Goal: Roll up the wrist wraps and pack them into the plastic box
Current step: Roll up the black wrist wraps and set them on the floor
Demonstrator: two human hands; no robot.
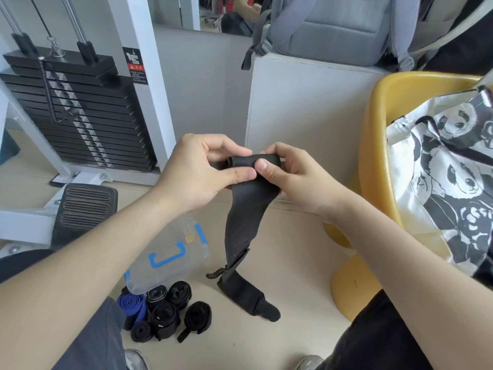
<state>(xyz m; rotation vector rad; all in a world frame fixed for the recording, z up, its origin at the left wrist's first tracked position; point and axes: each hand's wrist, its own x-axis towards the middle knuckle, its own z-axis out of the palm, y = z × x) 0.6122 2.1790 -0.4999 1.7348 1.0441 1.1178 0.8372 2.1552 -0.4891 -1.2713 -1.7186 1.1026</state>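
Plastic box (170,255), clear with blue latches: on the floor below and left of the grip, nearer the left hand (197,172); rolled wraps (165,311) just beside it. Black wrist wrap (245,209): long axis hangs down from the grip, its top end a small crosswise roll. Left hand and right hand (290,180): both pinch that roll, thumbs side by side.
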